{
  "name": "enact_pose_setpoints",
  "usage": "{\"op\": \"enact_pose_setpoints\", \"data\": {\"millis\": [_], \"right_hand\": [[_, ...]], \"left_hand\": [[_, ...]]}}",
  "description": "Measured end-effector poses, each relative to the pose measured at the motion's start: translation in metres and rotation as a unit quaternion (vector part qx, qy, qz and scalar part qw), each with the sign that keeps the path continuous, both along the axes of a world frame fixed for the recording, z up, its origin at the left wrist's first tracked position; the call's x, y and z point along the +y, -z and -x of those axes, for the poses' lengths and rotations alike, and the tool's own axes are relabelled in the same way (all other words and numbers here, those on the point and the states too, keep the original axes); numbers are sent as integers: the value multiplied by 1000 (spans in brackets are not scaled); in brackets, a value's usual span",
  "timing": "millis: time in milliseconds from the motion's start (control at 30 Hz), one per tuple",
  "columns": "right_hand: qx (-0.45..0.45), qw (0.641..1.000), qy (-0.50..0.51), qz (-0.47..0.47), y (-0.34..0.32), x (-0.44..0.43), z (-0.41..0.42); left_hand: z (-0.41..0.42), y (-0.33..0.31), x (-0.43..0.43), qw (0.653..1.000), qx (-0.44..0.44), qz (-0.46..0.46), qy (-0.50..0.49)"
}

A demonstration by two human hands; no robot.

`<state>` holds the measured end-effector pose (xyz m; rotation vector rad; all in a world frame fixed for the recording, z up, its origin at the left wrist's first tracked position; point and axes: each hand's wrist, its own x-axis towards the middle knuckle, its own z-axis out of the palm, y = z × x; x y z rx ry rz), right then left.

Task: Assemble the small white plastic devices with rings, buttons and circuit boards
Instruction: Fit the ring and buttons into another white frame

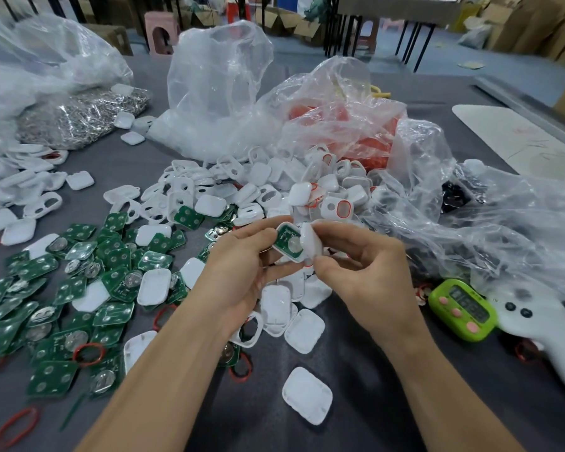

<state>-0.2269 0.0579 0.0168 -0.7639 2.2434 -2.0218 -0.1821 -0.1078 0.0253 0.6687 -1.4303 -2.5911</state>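
My left hand (242, 265) holds a white shell half with a green circuit board (287, 244) seated in it, board side up. My right hand (362, 272) pinches a white cover (311, 239) tilted against the right edge of that shell. Both hands hover above the grey table (356, 370). Loose green circuit boards (79, 288) with coin cells spread over the left. White covers (307, 394) lie near my wrists. A heap of white front shells with holes (216, 194) lies behind, some with red rings (343, 210). Loose red rings (88, 353) lie among the boards.
Clear plastic bags stand behind: one with white parts (216, 93), one with orange-red parts (349, 125), one with metal pieces (82, 115). A green timer (462, 308) and a white controller (542, 327) lie at the right. More white shells (17, 184) pile at far left.
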Motion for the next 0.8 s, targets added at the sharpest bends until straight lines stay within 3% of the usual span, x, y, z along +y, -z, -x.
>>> {"op": "enact_pose_setpoints", "data": {"millis": [133,233,533,800], "right_hand": [[15,998,52,-41,3,-4,-3],[67,984,106,-124,3,-8,-6],[272,881,237,-305,-6,-25,-20],[260,873,212,-353,-12,-29,-25]], "left_hand": [[0,0,3,1000,5,5,10],[1,2,5,1000,5,5,10],[2,5,6,1000,-8,22,4],[-1,1,11,999,-11,52,7]]}}
